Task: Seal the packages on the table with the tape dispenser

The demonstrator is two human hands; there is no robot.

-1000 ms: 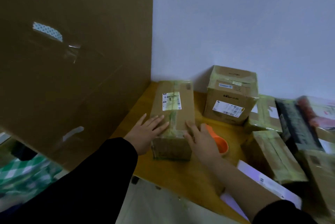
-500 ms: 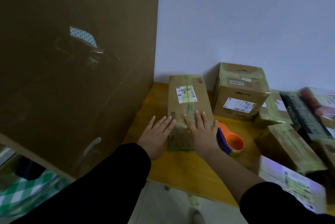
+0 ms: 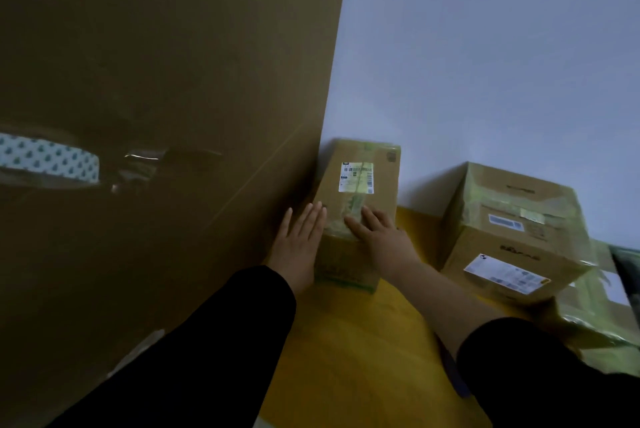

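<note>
Single view, head-worn and wide-angle. It faces forward and down over both forearms onto the table [image 3: 346, 358], set close above the left hand [image 3: 298, 244] and right hand [image 3: 384, 237] at lower centre. A cardboard panel [image 3: 156, 81] fills the left half; the wall [image 3: 485, 64] closes the far side

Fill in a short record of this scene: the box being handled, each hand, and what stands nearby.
Box: narrow, taped, white label on top
Left hand: fingers straight, at the box's left side
Right hand: rests flat on the box's top
Neighbour: larger box to the right, apart
Surface: yellow table
Left: big cardboard sheet
</note>
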